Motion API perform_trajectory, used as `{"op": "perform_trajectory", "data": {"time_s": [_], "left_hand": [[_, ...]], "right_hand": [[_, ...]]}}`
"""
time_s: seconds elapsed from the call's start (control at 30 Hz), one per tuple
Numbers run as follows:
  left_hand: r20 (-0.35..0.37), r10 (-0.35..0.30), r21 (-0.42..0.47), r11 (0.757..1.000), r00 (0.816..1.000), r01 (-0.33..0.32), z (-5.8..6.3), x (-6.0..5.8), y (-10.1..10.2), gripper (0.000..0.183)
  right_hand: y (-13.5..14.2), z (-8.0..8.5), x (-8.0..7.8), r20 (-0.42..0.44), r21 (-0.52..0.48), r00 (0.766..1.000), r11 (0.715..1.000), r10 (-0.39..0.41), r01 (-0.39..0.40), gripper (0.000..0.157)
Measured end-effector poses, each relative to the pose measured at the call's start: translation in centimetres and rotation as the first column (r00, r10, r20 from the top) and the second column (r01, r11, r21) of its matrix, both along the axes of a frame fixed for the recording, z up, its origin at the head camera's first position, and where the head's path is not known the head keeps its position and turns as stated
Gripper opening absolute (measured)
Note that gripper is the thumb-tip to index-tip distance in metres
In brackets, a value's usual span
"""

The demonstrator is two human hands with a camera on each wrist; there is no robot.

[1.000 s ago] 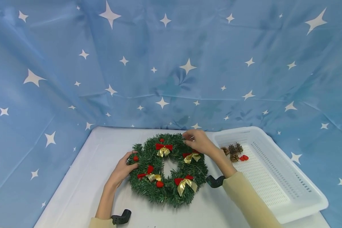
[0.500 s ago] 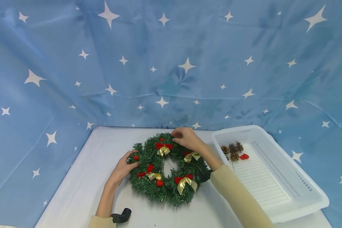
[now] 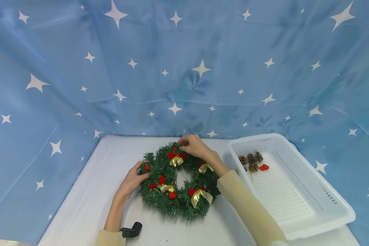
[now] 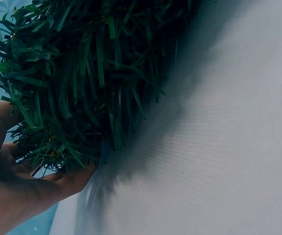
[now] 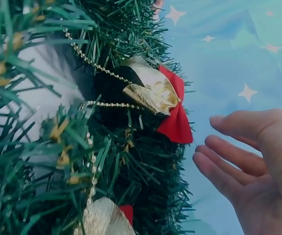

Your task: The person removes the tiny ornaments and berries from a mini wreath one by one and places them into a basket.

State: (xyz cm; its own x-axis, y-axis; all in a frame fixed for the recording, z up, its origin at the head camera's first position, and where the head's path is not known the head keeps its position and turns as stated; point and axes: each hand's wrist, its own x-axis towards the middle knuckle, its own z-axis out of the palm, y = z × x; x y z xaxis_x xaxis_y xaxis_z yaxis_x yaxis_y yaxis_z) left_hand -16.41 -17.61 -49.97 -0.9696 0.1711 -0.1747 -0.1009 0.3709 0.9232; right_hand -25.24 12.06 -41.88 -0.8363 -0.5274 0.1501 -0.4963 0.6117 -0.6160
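A green tinsel wreath [image 3: 160,205] lies on the white table, dressed with several red-and-gold bows [image 3: 200,197] and small red ornaments [image 3: 172,195]. My left hand [image 3: 133,179] grips its left side, thumb on top and fingers beneath, as the left wrist view shows. At the far edge of the wreath is my right hand [image 3: 195,147], fingers loosely bent close to the top bow [image 3: 177,159]. In the right wrist view this hand [image 5: 251,161] stands beside a bow [image 5: 172,103], thumb and fingertips apart with nothing visible between them. A beaded gold chain [image 5: 101,67] runs across the wreath.
To the right stands a white plastic basket [image 3: 313,225] with slotted sides. Inside it, near the far left corner, are several pine cones [image 3: 252,159] and small red pieces [image 3: 264,167]. A blue star-patterned curtain [image 3: 184,85] rises behind the table.
My right hand has moved left along the wreath's far edge, from the upper right toward the top bow. The left hand keeps its grip, and the wreath stays in nearly the same place.
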Motion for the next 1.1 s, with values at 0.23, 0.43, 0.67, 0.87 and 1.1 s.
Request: {"op": "perform_trajectory", "data": {"time_s": [0.23,0.43,0.67,0.87,1.1], "left_hand": [[-0.003,0.001,-0.023,1.000,1.000,-0.001,0.0,-0.1,0.0,0.056],[-0.003,0.016,-0.005,1.000,1.000,-0.016,0.3,0.1,0.0,0.056],[0.007,0.009,0.019,1.000,1.000,-0.009,0.2,0.0,0.2,0.058],[0.003,0.015,0.011,1.000,1.000,-0.015,0.0,0.1,0.2,0.056],[-0.004,0.010,0.007,1.000,1.000,-0.010,-0.1,0.1,0.0,0.056]], "right_hand": [[-0.7,-0.6,-1.1,0.048,0.058,0.999,0.998,-0.003,0.000,0.025],[-1.6,-1.4,-1.5,0.056,0.099,0.998,0.995,0.001,-0.007,0.025],[-2.0,-1.9,-1.6,0.004,0.179,1.000,0.984,-0.012,0.011,0.021],[-2.5,-1.9,-1.6,-0.033,0.248,0.999,0.969,-0.013,0.021,0.020],[-2.8,-2.0,-1.8,-0.083,0.276,0.996,0.961,-0.010,0.033,0.015]]}}
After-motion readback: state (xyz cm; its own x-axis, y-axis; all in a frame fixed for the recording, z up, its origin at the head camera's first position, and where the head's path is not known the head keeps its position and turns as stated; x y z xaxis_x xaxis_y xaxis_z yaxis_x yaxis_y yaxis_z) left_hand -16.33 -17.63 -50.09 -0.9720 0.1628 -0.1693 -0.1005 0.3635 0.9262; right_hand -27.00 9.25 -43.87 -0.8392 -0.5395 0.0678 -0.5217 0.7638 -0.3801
